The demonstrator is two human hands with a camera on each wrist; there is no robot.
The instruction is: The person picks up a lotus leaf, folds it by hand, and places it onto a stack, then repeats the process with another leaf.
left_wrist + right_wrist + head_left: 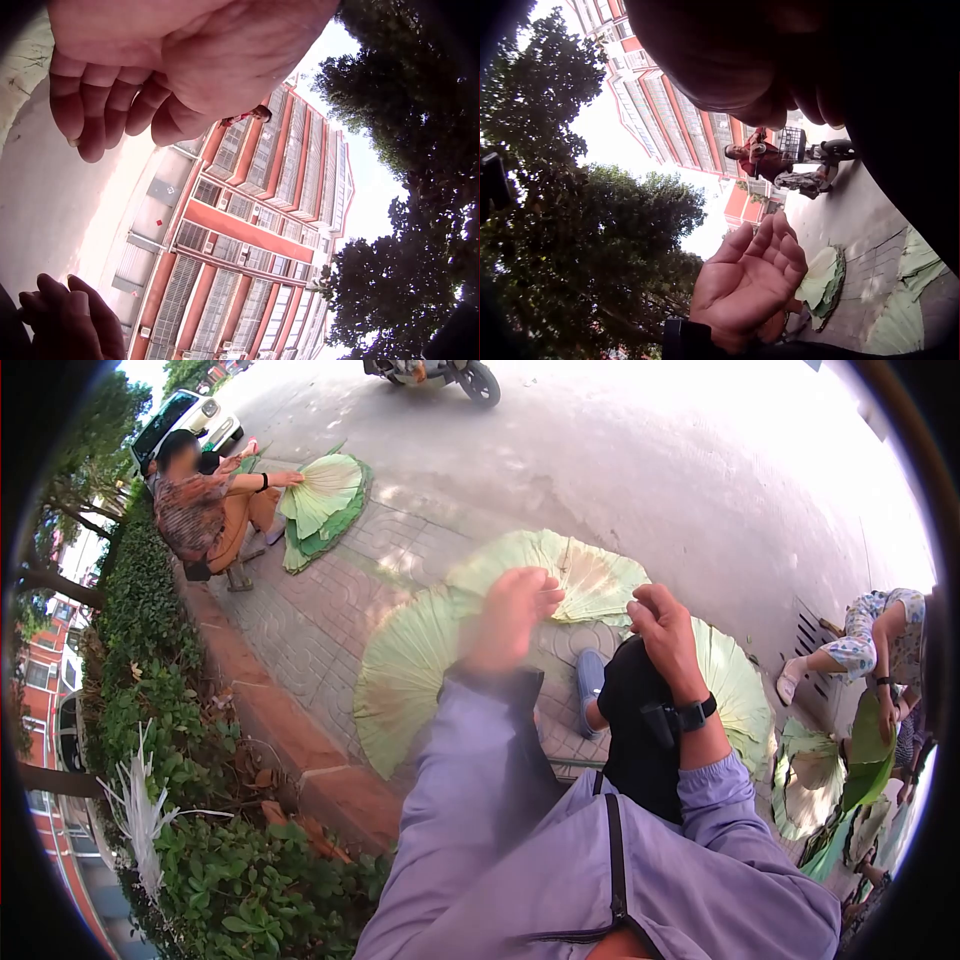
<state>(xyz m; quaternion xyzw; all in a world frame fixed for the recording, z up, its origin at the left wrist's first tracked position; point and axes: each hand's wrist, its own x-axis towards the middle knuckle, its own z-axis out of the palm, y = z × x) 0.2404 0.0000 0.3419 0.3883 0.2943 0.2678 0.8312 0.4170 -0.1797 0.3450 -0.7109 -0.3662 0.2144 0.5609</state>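
Both of my hands are raised before me, above large round lotus leaves laid around my feet. My left hand (512, 618) is blurred in the head view; the right wrist view shows its palm (750, 289) bare, with loosely bent fingers. To its right, my right hand (668, 640) hangs over my dark-trousered knee, fingers loosely curled with nothing visible in them. Beneath and beyond the hands lies a pale green lotus leaf (600, 575) with brownish patches. Another leaf (400, 680) spreads at the left, and a third (735, 700) is at the right, partly behind my right wrist.
A seated person (205, 510) at upper left touches a stack of leaves (325, 505). At far right another person (890, 635) is beside more leaves (805, 780). A brick kerb (290, 720) and hedge (210, 850) run along my left. A motorbike (440, 375) is on the road.
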